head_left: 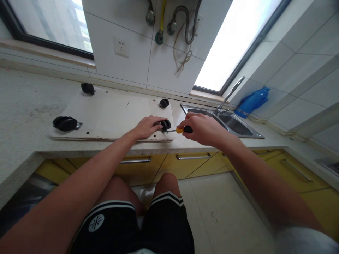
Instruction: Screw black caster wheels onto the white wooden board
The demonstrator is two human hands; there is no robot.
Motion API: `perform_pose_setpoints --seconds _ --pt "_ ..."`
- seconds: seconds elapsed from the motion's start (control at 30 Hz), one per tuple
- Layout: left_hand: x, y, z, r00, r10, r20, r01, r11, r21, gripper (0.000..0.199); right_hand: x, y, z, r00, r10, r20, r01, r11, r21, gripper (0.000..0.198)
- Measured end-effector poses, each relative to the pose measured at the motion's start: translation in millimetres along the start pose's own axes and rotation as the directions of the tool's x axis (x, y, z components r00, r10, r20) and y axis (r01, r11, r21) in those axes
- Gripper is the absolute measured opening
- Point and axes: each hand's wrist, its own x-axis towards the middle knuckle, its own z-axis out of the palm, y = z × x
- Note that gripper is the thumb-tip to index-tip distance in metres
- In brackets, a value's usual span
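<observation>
A white board [113,109] lies flat on the counter, with a black caster wheel near each corner. My left hand [148,127] pinches the caster [166,124] at the near right corner, thumb and fingers around its left side. In my right hand [202,128] is a screwdriver [180,130] with a yellow and black handle. Its shaft points left, and the tip reaches the base of that caster; whether it sits in a screw I cannot tell. Behind is another caster [164,103]; two more casters, near [66,123] and far [88,89], stand at the left end.
A steel sink [239,125] with a tap [229,95] is set into the counter to the right. Beside it a blue item [253,101] leans against the wall. Hoses and a yellow pipe [162,17] hang above. Yellow cabinets with a metal handle [193,156] are below.
</observation>
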Motion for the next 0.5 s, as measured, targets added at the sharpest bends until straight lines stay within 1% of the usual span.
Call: perform_pose_setpoints --seconds 0.1,0.17,0.23,0.3,0.4,0.5 --pt "1.0 -1.9 0.1 1.000 0.009 0.002 -0.009 1.000 0.010 0.059 24.7 -4.9 -21.7 0.994 -0.098 0.043 0.100 0.993 -0.064 0.030" --pt "1.2 -3.3 0.5 1.000 0.014 -0.003 -0.014 1.000 0.002 0.058 43.3 -7.9 -33.7 0.989 -0.124 0.080 0.130 0.988 -0.082 0.023" --pt "1.2 -4.0 1.1 1.000 0.011 -0.013 -0.011 1.000 -0.008 0.057 62.7 -9.6 -44.2 0.980 -0.125 0.156 0.137 0.988 -0.066 0.012" --pt "1.1 -3.6 1.3 1.000 -0.004 -0.017 0.004 1.000 -0.006 0.057 81.3 -10.6 -53.7 0.962 -0.099 0.254 0.112 0.993 -0.036 0.005" --pt "1.2 -1.5 0.8 0.999 -0.035 0.001 0.035 0.999 0.032 0.059 104.6 -15.3 -65.6 0.935 0.005 0.354 0.005 1.000 -0.027 0.014" --pt "1.0 0.4 0.7 0.998 -0.067 0.001 0.067 0.996 0.058 0.059 121.2 -26.1 -73.1 0.916 0.075 0.395 -0.070 0.997 -0.029 0.020"
